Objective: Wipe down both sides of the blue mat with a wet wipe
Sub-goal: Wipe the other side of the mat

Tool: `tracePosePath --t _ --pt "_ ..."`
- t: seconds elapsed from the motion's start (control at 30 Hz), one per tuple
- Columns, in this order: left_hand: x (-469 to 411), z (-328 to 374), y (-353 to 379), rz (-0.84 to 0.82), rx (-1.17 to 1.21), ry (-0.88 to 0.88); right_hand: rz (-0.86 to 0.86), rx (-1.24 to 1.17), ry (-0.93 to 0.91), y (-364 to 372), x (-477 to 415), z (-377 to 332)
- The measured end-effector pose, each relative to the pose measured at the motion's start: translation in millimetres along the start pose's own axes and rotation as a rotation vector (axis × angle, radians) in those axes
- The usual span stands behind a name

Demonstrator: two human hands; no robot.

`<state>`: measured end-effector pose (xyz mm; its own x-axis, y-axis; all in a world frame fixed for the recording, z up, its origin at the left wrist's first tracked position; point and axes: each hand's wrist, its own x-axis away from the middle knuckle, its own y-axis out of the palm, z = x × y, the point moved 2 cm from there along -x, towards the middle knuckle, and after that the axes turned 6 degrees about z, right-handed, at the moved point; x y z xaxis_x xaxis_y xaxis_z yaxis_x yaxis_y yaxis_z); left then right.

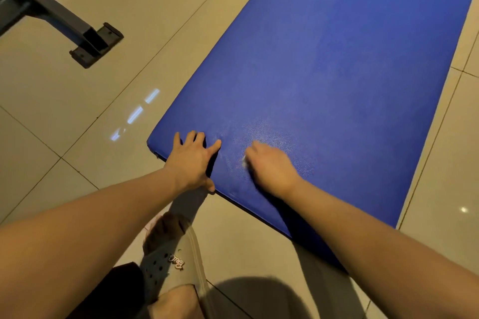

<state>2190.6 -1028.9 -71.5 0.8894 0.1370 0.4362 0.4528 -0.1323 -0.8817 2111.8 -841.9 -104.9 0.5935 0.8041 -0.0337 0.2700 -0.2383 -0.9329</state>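
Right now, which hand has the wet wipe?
The right hand, curled over the white wipe on the blue mat; the left hand presses flat, fingers spread.

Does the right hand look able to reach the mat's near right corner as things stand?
Probably yes. The right hand, holding the wet wipe, rests on the blue mat near that edge, and nothing lies on the mat between it and the corner.

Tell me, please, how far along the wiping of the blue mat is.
Early, it seems. Done: only a shiny patch at the close end of the mat. In hand: the left hand presses the corner while the right hand rubs the wipe beside it. Left: the rest of this face, then the underside.
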Motion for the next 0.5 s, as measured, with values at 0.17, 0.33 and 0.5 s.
tracePosePath --t 0.17,0.33,0.5 --pt "-6.9 7.3 2.9 -0.03 0.043 0.046 0.212 0.007 0.48 -7.6 -26.6 40.3" --pt "-5.7 4.1 6.8 -0.023 0.058 0.04 0.005 -0.101 0.314 17.7 3.3 -48.9" --pt "-6.7 4.3 10.0 -0.018 0.071 0.039 -0.021 -0.055 -0.039 22.6 27.9 -69.0"
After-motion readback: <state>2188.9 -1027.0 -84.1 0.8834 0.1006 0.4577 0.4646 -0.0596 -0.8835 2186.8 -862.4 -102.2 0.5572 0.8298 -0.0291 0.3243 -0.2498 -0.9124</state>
